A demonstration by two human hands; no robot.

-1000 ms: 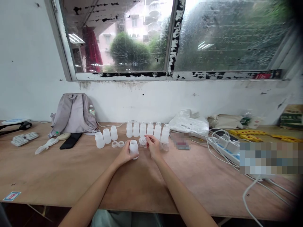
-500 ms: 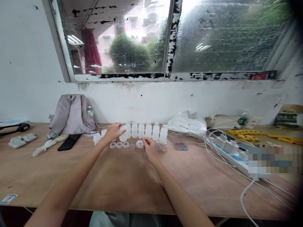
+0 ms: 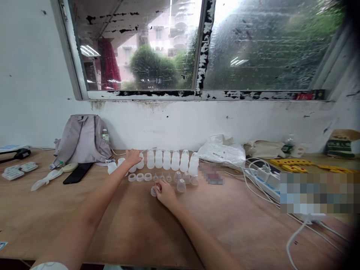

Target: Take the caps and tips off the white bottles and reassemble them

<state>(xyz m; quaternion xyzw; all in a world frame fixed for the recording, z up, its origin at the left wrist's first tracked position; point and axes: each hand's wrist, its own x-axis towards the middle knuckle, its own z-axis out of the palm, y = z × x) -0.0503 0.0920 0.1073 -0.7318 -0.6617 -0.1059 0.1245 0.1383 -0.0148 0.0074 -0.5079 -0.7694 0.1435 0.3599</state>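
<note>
My left hand (image 3: 133, 156) is at the left part of a row of frosted baby bottles, its fingers curled at the side of one baby bottle (image 3: 141, 162). Part of that bottle and its neighbour is covered by the hand. Nearer the front, my right hand (image 3: 165, 192) pinches a translucent bottle collar (image 3: 153, 191) low over the table. Three loose collars (image 3: 140, 177) lie in a line behind it. Several clear nipples (image 3: 162, 177) stand to their right, followed by clear dome caps (image 3: 181, 185). Capped baby bottles (image 3: 167, 160) stand along the back.
A grey backpack (image 3: 84, 140) leans on the wall at left, with a black phone (image 3: 78, 173) before it. A white plastic bag (image 3: 222, 152) lies right of the bottles. Farther right are a power strip (image 3: 274, 183), white cables (image 3: 258, 189) and yellow plastic parts (image 3: 292, 163).
My right hand has come toward me and slightly left with the collar, uncovering nipples and caps. My left hand has shifted left with the bottle, away from the capped ones.
</note>
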